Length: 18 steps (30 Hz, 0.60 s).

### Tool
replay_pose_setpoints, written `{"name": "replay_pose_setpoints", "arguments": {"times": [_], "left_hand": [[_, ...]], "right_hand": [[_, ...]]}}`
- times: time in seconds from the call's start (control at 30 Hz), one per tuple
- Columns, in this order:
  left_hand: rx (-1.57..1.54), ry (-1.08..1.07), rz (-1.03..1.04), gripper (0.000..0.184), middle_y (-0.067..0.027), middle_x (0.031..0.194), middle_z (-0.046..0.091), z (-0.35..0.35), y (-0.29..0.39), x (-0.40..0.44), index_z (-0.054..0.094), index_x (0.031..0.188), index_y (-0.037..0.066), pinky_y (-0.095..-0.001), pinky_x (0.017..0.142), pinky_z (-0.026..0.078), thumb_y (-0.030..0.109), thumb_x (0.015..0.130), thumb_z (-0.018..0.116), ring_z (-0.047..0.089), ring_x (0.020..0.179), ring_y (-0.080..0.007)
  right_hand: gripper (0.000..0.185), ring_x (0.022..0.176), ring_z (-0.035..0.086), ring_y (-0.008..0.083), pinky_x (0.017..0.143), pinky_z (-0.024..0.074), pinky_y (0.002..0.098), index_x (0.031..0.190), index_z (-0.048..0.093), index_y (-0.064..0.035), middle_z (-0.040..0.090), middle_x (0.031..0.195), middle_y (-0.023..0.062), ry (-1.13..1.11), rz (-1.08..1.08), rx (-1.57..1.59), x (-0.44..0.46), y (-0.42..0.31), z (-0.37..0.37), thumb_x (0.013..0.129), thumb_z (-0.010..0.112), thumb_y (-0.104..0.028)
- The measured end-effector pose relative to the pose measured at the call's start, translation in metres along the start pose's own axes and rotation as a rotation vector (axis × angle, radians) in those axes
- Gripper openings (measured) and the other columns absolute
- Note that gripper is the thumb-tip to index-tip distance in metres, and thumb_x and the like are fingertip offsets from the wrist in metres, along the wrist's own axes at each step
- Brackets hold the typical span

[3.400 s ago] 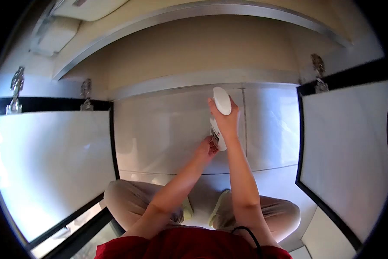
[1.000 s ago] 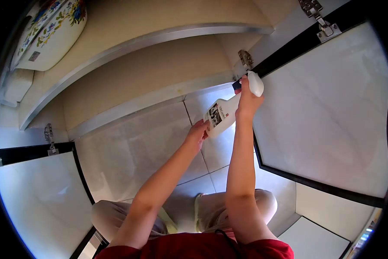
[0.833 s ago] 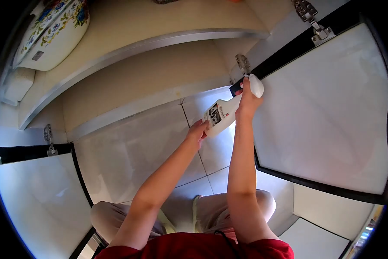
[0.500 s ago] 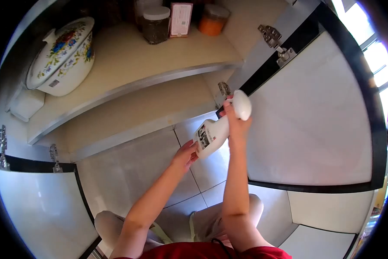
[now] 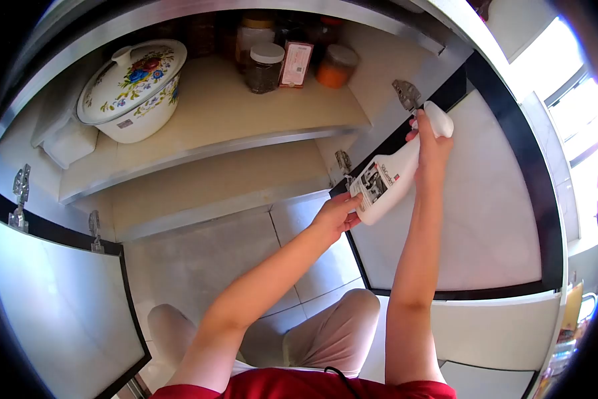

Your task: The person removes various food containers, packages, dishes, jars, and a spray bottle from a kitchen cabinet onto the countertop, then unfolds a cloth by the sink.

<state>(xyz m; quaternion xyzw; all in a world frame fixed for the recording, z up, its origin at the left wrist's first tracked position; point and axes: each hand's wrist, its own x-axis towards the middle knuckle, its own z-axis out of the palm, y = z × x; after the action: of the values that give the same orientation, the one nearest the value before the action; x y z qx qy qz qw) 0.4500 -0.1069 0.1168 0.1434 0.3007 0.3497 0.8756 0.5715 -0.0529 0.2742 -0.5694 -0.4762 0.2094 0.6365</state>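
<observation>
A white spray bottle (image 5: 393, 176) with a printed label is tilted in front of the open right cabinet door, its rounded white spray head up and to the right. My right hand (image 5: 433, 149) is closed around its neck, just below the head. At the lower end, my left hand (image 5: 339, 214) grips the base between thumb and fingers. Part of the neck is hidden behind my right hand.
An enamel pot (image 5: 139, 86) with a flowered lid stands on the cabinet shelf (image 5: 212, 123), beside a white plastic container (image 5: 69, 139). Further right are a dark jar (image 5: 264, 70), a small box (image 5: 296, 64) and an orange jar (image 5: 337, 66). Cabinet doors (image 5: 59, 299) (image 5: 475, 199) stand open.
Both hands have moved the spray bottle up and to the right, from over the floor to in front of the right door. The view has shifted, showing more of the upper cabinet.
</observation>
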Motion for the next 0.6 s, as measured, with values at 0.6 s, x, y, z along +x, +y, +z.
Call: {"name": "replay_pose_setpoints", "arguments": {"times": [0.6], "left_hand": [[-0.522,0.499,0.150,0.037,-0.0036,0.112,0.054,-0.175,-0.085,-0.138,0.051,0.117,0.014,-0.0364,0.086,0.048,0.037,0.088,0.056,0.054,0.099,-0.0209]], "right_hand": [[0.033,0.072,0.058,0.0079,0.062,0.0503,0.0240,0.110,0.059,-0.0001,0.063,0.099,0.0038,-0.818,0.245,0.207,-0.216,-0.001,0.119,0.080,0.067,-0.009]]}}
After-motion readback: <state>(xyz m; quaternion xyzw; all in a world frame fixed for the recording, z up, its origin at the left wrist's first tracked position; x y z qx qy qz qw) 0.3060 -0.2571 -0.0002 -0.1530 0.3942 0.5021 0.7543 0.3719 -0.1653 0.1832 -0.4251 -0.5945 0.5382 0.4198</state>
